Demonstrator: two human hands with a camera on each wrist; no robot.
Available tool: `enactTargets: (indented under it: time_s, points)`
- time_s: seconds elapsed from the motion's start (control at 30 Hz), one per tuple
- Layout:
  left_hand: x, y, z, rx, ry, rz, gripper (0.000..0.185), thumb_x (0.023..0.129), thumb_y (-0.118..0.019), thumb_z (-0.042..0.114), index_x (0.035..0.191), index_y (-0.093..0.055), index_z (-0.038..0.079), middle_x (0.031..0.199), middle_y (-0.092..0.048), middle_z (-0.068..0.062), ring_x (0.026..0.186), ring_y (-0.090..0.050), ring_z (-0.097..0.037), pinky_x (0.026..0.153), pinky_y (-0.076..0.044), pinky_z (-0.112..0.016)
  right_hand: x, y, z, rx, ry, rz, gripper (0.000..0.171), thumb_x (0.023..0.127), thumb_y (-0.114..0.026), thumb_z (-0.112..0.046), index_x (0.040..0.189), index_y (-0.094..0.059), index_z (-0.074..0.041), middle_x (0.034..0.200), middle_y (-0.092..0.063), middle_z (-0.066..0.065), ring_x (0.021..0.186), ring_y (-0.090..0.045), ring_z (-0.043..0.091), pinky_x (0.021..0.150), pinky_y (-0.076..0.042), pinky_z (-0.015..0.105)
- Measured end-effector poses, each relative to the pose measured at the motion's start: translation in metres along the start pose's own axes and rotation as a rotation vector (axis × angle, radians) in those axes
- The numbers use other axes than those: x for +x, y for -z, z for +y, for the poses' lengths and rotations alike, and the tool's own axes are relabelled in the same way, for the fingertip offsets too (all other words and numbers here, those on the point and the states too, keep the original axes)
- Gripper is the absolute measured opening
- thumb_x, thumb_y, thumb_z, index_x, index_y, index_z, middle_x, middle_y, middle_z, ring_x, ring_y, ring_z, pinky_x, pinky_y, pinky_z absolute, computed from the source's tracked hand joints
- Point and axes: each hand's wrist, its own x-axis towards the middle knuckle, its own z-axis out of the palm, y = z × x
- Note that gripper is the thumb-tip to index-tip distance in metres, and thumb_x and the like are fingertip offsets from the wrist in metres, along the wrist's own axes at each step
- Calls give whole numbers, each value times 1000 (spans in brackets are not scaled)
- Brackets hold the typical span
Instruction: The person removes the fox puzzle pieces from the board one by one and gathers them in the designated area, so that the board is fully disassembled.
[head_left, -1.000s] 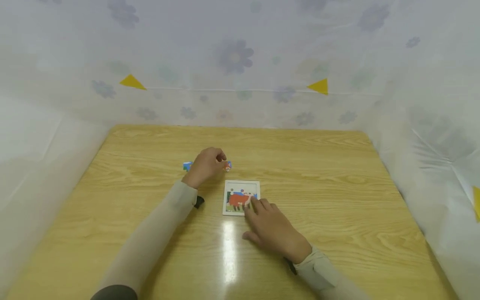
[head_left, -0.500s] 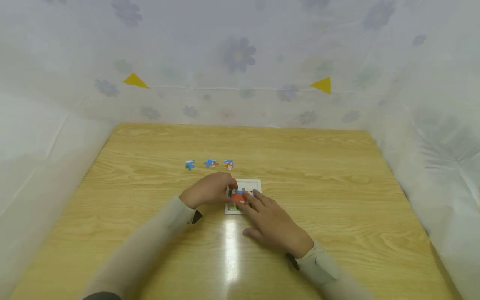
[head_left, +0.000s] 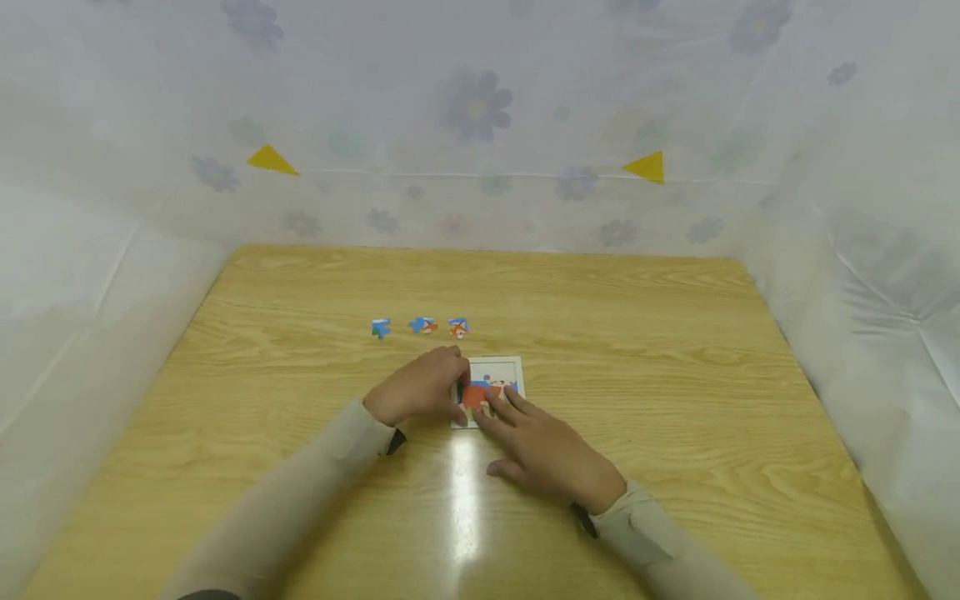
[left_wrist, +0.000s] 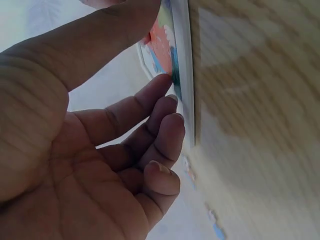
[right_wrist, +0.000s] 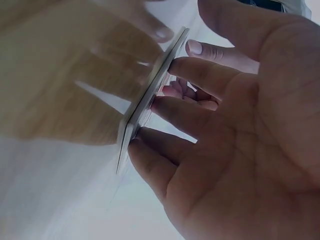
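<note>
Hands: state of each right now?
Left hand: open, fingertips touching the puzzle board.
Right hand: open, straight fingers resting on the board.

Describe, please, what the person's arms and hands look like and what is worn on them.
Both arms wear snug, pale beige long sleeves reaching to the wrists. A small black item, probably the wrist-camera mount, sits at the left cuff and at the right cuff. The left hand and right hand are bare: no gloves, and no rings or markings show. Nails look short and unpainted.

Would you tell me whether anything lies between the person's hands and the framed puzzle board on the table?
Nothing visible does. The left hand and the right hand both already rest fingertips on the puzzle board; the three loose pieces lie beyond it.
</note>
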Motion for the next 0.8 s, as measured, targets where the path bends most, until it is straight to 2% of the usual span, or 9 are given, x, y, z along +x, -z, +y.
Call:
enactTargets:
  time_s: [0.27, 0.8]
  points:
    - [3, -2, 5, -4, 26, -18, 41, 73, -96, 20, 96, -66, 5, 96, -59, -4, 90, -52, -20, 80, -48, -35, -1, 0, -1, -2, 7, 0, 73, 99, -68, -44, 157, -44, -7, 163, -31, 22, 150, -25, 46, 116, -34, 54]
    - [1, -1, 6, -53, 7, -15, 39, 74, -95, 17, 95, -66, 3, 96, -56, -6, 88, -49, -21, 77, -47, -36, -1, -2, 0, -3, 14, 13, 73, 99, -68, -44, 157, -44, -8, 163, -31, 22, 150, -25, 47, 118, -32, 54]
